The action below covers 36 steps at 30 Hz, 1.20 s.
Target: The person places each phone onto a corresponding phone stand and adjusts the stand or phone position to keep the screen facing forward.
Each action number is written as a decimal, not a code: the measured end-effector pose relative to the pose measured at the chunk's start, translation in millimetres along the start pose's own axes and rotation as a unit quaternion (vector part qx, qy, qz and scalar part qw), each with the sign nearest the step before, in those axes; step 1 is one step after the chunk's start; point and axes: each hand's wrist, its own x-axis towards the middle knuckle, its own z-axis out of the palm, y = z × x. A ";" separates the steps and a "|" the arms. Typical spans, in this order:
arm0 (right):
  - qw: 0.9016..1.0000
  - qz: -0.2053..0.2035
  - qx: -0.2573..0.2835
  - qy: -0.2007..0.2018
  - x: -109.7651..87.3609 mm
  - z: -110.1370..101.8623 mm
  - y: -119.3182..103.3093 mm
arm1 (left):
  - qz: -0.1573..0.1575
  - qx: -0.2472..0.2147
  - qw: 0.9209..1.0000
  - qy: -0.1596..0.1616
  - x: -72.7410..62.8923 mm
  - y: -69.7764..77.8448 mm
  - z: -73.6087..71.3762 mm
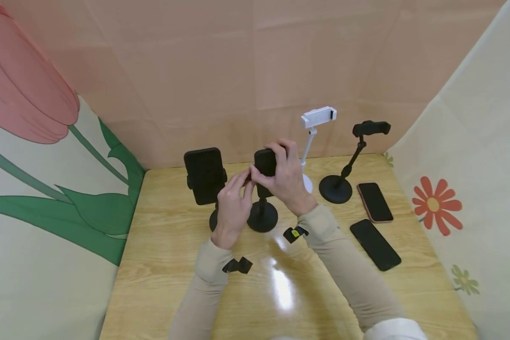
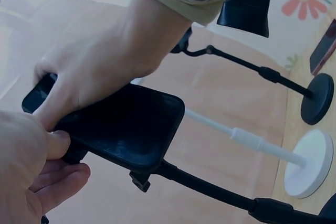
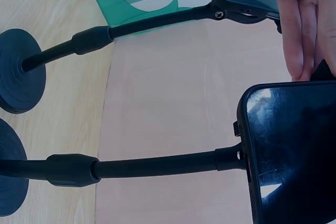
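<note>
A black phone [image 1: 265, 163] stands upright at the holder of the middle black phone stand [image 1: 262, 217]. My right hand [image 1: 286, 174] reaches over the phone's upper right side and grips it, its thumb across the front. From the left, my left hand [image 1: 233, 203] pinches the holder's dark side clamp [image 2: 76, 153] with thumb and fingers, close to the phone's edge. In the right wrist view, the phone's glossy screen [image 3: 294, 150] shows beside the left fingers [image 3: 294, 40]. Most of the holder is hidden behind the phone.
Left of the hands, another black phone [image 1: 205, 175] sits in a black stand. A white stand [image 1: 318, 117] and a black stand [image 1: 336, 189] rise at the back right. Two phones lie on the wooden table at right, one pink-edged [image 1: 375, 202], one black [image 1: 375, 244].
</note>
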 end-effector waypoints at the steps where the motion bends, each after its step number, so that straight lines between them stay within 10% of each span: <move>1: 1.000 0.000 0.000 0.000 0.2 -0.2 -0.3 | -0.002 -0.003 1.000 0.001 0.2 0.0 0.5; 36: 0.996 0.061 -0.053 -0.024 6.7 4.3 -17.3 | -0.013 0.010 0.999 0.031 -2.9 -0.7 5.1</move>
